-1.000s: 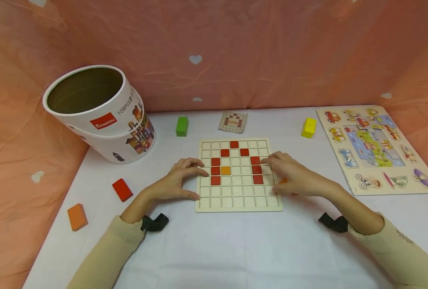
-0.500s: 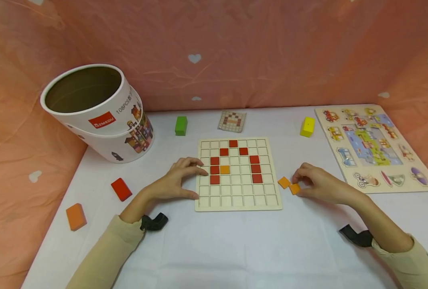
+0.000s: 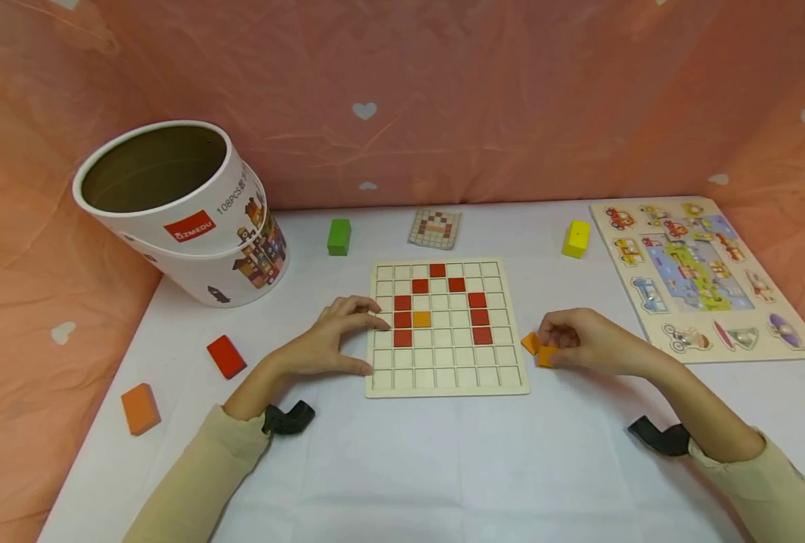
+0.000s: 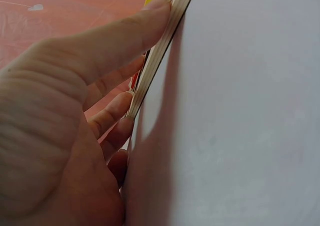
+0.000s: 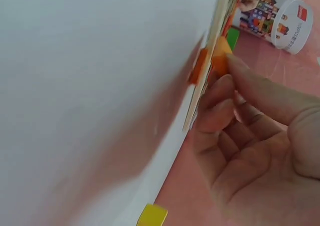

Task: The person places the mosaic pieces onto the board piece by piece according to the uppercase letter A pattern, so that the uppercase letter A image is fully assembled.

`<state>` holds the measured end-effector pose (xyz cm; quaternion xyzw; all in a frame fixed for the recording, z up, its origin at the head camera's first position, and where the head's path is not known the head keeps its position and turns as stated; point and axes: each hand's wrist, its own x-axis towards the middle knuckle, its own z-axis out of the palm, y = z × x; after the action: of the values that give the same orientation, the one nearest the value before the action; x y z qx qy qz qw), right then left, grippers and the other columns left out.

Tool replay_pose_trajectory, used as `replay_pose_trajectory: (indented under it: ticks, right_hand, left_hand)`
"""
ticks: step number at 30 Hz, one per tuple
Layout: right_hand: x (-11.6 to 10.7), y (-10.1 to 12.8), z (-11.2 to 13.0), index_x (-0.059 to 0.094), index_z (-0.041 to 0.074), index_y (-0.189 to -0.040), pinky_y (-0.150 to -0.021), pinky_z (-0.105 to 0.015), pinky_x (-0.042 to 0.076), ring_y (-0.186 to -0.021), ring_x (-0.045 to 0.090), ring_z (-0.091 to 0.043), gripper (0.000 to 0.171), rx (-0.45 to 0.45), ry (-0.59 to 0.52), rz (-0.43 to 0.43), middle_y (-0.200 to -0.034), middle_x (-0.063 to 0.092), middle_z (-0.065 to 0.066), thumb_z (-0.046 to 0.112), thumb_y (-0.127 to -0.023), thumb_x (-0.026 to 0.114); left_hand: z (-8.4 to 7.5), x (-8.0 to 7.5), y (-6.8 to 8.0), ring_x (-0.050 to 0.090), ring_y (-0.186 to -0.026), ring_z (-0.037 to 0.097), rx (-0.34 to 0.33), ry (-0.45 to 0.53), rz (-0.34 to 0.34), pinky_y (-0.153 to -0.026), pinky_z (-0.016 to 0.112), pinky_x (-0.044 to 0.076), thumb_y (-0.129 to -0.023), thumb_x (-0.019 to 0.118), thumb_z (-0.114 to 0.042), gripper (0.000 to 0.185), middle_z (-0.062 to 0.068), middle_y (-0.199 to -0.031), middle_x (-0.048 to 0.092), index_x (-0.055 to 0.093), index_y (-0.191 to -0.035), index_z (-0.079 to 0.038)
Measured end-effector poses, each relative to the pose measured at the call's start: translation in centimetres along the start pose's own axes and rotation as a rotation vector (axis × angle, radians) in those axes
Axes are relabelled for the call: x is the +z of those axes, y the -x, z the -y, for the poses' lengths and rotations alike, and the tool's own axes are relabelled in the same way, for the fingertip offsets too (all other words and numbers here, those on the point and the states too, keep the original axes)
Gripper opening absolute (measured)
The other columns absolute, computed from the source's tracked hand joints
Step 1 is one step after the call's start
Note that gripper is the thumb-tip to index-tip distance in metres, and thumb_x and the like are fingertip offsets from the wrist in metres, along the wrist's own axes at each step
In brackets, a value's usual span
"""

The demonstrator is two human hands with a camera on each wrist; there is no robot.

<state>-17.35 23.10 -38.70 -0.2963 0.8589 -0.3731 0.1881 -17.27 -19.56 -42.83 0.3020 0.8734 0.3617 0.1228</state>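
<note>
A pale wooden grid board (image 3: 446, 377) lies on the white table with several red square tiles (image 3: 481, 335) forming an arch and one orange tile (image 3: 422, 320) inside it. My left hand (image 3: 330, 339) rests along the board's left edge, thumb and fingertips at the rim, fingers loosely bent. Just off the right edge, my right hand (image 3: 585, 343) pinches an orange square tile (image 3: 546, 357) between thumb and fingers. Another loose orange tile (image 3: 530, 344) sits right beside it, by the board. In the right wrist view, the pinched tile (image 5: 221, 55) appears tilted at the fingertips.
A small printed pattern card (image 3: 434, 229) lies behind the board, between a green block (image 3: 339, 237) and a yellow block (image 3: 576, 239). A large white bucket (image 3: 192, 275) stands back left. Red (image 3: 227, 357) and orange blocks (image 3: 140, 409) lie left; a picture puzzle (image 3: 660, 332) right.
My right hand has moved off the board's right edge to the loose orange tiles and picked one up, shifting slightly back left with it. The left hand has stayed put.
</note>
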Motion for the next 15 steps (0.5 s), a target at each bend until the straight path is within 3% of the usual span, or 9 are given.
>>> replay_pose_trajectory:
  ticks: [8, 15]
  right_hand:
    - [0.6, -5.7, 1.9, 0.066, -0.008, -0.11, -0.067, -0.027, 0.054, -0.078, 0.061, -0.022, 0.019, 0.037, -0.24, 0.007, -0.101, 0.062, -0.016, -0.008, -0.091, 0.063]
    - [1.6, -10.5, 3.4, 0.066, -0.01, -0.106, -0.072, -0.025, 0.053, -0.081, 0.059, -0.022, 0.017, 0.001, -0.248, 0.041, -0.093, 0.06, -0.016, -0.013, -0.09, 0.061]
  left_hand:
    - [-0.1, -0.1, 0.0, 0.029, -0.134, 0.029, -0.003, 0.01, 0.002, -0.11, 0.058, 0.016, -0.073, 0.089, -0.031, 0.062, 0.006, -0.145, 0.041, 0.065, -0.129, -0.019]
    - [-0.2, -0.1, 0.0, 0.029, -0.133, 0.029, 0.001, 0.018, -0.002, -0.11, 0.058, 0.016, -0.073, 0.089, -0.03, 0.061, 0.006, -0.144, 0.041, 0.065, -0.128, -0.019]
